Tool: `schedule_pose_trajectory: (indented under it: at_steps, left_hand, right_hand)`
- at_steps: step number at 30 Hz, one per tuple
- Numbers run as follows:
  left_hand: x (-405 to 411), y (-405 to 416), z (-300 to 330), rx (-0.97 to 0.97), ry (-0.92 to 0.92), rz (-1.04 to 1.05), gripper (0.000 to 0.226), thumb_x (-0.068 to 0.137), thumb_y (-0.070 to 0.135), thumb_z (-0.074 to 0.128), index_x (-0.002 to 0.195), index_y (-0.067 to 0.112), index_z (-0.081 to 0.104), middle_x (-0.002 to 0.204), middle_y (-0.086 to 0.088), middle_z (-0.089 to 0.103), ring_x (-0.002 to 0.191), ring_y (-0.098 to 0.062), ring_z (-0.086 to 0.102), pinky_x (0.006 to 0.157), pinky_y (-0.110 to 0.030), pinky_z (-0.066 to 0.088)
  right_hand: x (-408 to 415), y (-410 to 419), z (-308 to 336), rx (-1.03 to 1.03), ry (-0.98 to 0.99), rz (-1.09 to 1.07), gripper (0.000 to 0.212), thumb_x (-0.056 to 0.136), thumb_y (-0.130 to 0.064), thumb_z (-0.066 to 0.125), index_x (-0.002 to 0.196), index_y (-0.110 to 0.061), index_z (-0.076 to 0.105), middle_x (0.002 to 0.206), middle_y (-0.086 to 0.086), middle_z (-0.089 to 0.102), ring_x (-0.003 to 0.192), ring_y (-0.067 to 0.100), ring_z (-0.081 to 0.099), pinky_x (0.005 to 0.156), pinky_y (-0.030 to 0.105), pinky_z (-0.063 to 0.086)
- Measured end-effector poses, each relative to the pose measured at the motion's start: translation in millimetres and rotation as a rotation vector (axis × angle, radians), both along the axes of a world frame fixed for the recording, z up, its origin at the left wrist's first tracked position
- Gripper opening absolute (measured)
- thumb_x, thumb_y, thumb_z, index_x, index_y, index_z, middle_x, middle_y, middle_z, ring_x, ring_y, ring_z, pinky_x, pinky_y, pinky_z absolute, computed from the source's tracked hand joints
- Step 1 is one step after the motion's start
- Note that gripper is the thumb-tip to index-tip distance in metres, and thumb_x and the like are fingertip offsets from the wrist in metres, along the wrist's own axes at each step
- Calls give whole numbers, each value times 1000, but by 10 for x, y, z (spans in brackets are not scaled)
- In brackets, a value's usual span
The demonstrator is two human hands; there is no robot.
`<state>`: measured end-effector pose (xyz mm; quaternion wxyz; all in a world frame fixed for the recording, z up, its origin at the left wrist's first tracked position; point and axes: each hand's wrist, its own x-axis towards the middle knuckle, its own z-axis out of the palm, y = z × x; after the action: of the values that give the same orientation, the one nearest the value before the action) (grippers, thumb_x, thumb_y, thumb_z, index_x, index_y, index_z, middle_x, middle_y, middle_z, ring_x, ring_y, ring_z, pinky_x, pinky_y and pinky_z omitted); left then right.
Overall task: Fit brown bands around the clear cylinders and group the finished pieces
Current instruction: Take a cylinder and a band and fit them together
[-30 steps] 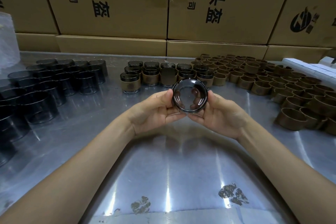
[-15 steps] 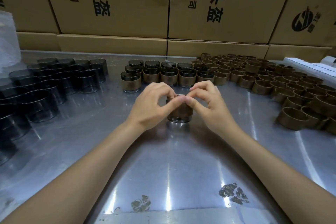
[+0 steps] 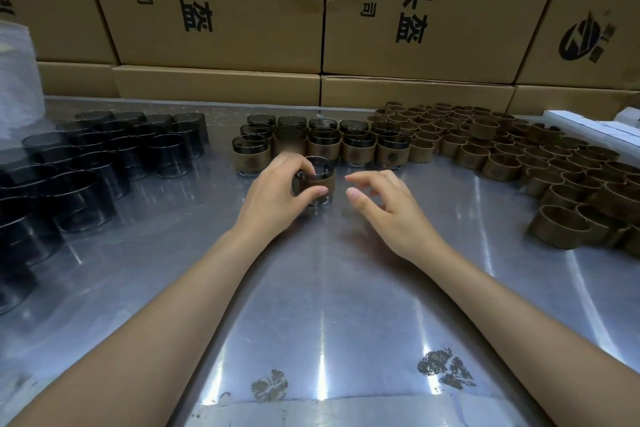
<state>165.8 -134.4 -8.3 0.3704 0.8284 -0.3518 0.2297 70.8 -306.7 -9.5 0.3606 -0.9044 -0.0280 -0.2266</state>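
Note:
My left hand (image 3: 277, 194) grips a clear cylinder with a brown band around it (image 3: 320, 180), upright on the steel table just in front of the finished group. My right hand (image 3: 384, 204) hovers a little to the right of it, fingers loosely curled and holding nothing. The finished banded cylinders (image 3: 356, 149) stand in rows at the middle back. Several bare clear cylinders (image 3: 114, 156) are gathered on the left. A large spread of loose brown bands (image 3: 519, 156) covers the right side.
The steel table (image 3: 322, 305) has worn marks near its front edge. Cardboard boxes (image 3: 408, 10) form a wall along the back. A white plastic bag (image 3: 17, 80) sits at the far left, and white pieces (image 3: 588, 125) lie at the far right.
The banded cylinder was held up facing me in both hands, then set upright on the table. My right hand has let go and moved right; my left hand carries it toward the finished rows.

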Motion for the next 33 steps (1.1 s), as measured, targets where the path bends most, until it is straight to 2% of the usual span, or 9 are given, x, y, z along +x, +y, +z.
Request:
schedule_pose_trajectory:
  at_steps: [3,5,7,9,13,19,23,26,33]
  left_hand:
    - [89,12,-10,15,8,82,23,84,28,71,100,14,61,103,1,61,97,-18,56,79,-29,44]
    - [163,10,-4,43,16,133,23,88,27,67,105,12,62,108,-3,63,104,-22,56,100,-40,40]
    - [241,-1,2,76,20,181,23,91,25,62,108,11,62,115,-6,64,120,-27,52,115,-45,18]
    - [309,-17,2,101,17,218,22,92,23,60,110,11,63,124,-6,62,138,-28,37,118,-45,6]
    - [419,-41,8,183,3,299,27,94,26,57,119,16,62,141,-3,51,146,-26,18,116,-51,-3]
    - [498,-31,-11,113,28,298,26,93,22,60,117,12,63,131,-7,53,138,-30,30,117,-53,9]
    - [499,-46,-17,62,53,279,26,93,19,60,117,8,61,121,-8,53,125,-25,42,118,-47,6]
    - [501,-46,-21,45,53,280,27,93,20,60,118,9,61,120,-8,53,123,-23,43,118,-45,6]
    - [523,-34,-14,113,-14,316,33,93,26,60,124,17,62,122,-5,57,125,-24,42,113,-49,23]
  right_hand:
    - [23,2,-26,-24,43,-35,40,95,-46,46,127,-24,54,113,-12,47,115,8,41,96,25,33]
    - [33,-9,-42,-12,63,-54,42,95,-46,46,129,-23,51,113,-13,47,116,8,39,94,23,29]
    - [43,-19,-59,2,82,-63,44,94,-47,47,131,-23,48,113,-14,46,116,7,37,92,22,27]
    - [56,-27,-72,7,97,-72,47,94,-47,47,134,-23,45,114,-14,45,116,6,35,91,21,27]
    - [80,-40,-83,33,117,-82,52,94,-47,48,138,-22,39,117,-13,44,120,7,33,92,22,26]
    - [90,-44,-99,48,131,-72,55,94,-47,49,140,-21,35,118,-12,43,120,5,30,93,22,25]
    - [91,-42,-100,49,139,-70,56,93,-48,49,140,-20,34,118,-12,43,121,7,32,93,22,26]
    - [97,-41,-103,54,137,-74,56,93,-48,49,140,-20,34,117,-12,43,122,7,32,93,23,27]
    - [109,-44,-116,41,137,-80,55,93,-48,49,139,-21,35,117,-12,43,122,8,33,93,24,28]
